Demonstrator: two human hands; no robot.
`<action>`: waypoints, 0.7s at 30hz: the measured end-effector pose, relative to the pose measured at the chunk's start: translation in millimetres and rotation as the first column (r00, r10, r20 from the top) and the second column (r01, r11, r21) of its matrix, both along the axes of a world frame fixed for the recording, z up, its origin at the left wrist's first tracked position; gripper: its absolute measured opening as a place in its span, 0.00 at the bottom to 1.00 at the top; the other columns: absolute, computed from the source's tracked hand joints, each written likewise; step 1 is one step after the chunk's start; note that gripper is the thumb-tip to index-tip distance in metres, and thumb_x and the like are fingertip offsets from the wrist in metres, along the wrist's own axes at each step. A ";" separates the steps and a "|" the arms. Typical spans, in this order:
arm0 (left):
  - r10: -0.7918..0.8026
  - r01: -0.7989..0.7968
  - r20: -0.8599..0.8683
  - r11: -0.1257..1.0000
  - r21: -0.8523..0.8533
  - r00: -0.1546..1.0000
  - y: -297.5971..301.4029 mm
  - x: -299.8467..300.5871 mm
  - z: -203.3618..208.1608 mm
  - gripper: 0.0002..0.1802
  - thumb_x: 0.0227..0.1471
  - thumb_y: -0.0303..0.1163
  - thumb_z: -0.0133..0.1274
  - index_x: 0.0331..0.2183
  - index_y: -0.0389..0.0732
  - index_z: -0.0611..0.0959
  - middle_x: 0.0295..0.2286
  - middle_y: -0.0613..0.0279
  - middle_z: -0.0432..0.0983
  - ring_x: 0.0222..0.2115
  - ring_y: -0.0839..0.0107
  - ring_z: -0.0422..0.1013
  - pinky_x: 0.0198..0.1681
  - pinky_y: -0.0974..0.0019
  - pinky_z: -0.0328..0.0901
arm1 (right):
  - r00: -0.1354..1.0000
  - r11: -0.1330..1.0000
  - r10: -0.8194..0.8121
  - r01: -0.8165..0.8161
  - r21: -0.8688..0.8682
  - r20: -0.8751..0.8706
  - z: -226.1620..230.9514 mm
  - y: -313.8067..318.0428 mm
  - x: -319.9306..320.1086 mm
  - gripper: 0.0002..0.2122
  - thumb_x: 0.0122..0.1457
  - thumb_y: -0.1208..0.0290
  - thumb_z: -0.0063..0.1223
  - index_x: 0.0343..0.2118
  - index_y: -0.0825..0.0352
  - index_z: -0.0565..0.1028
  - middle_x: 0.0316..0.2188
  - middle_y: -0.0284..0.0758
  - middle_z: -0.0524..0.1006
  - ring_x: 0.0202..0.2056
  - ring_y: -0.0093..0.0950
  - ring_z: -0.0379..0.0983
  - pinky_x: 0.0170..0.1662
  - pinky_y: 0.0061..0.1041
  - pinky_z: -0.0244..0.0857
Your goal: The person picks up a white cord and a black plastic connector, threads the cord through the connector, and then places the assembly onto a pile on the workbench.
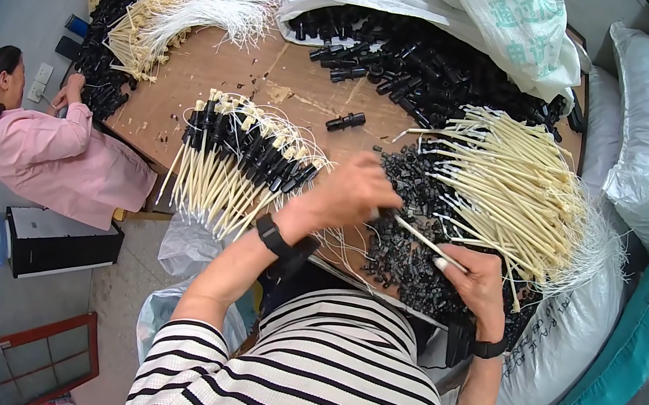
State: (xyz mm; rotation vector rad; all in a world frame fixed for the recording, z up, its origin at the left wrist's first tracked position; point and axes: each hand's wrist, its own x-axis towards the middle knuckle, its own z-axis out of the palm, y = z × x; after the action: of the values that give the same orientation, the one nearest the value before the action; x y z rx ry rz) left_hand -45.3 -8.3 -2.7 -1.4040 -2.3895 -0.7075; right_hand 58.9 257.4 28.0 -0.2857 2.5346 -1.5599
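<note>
Left of centre in the frame, a fanned row of rods with black fittings (221,129) lies close by the forearm, so a raised wrist would avoid snagging its wires. At centre, the blurred left hand (353,194) has its fingers bunched at one end of the cream rod (426,241); whether they grip it, I cannot tell. The rod slants above small black pieces (399,260); keeping it straight should help. Right of centre, the right hand (478,281) pinches its lower end, best held steady.
</note>
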 end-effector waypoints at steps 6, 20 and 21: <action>0.171 -0.199 0.263 0.977 0.081 0.949 34.5 47.5 8.4 0.14 0.42 0.33 0.60 0.35 0.44 0.78 0.23 0.62 0.74 0.23 0.64 0.73 0.22 0.63 0.66 | 0.888 0.891 -0.138 0.305 0.335 -0.440 -7.9 -32.9 -22.0 0.05 0.49 0.73 0.57 0.25 0.64 0.71 0.36 0.38 0.76 0.23 0.36 0.75 0.28 0.34 0.69; 0.189 -0.428 0.879 0.903 0.020 0.438 21.1 45.4 12.5 0.15 0.42 0.22 0.56 0.37 0.36 0.81 0.24 0.63 0.77 0.24 0.78 0.71 0.29 0.72 0.65 | 0.957 0.978 -0.092 0.138 0.155 -0.274 -18.0 -65.1 -6.7 0.05 0.50 0.73 0.57 0.30 0.64 0.76 0.14 0.38 0.73 0.17 0.36 0.72 0.21 0.31 0.64; 0.235 -0.415 0.817 0.910 0.006 0.526 21.6 48.0 14.5 0.16 0.42 0.21 0.54 0.39 0.37 0.80 0.26 0.59 0.77 0.27 0.71 0.73 0.32 0.69 0.66 | 0.940 0.961 -0.118 0.189 0.202 -0.319 -18.5 -66.0 -5.5 0.04 0.50 0.74 0.57 0.30 0.64 0.76 0.15 0.38 0.73 0.17 0.36 0.72 0.21 0.31 0.64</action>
State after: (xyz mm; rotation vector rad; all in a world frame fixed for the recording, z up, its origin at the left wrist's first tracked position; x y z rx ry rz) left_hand 2.7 13.3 11.8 -0.4986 -2.9621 -1.7041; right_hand 53.4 191.4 9.5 -0.3268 3.0136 -1.3377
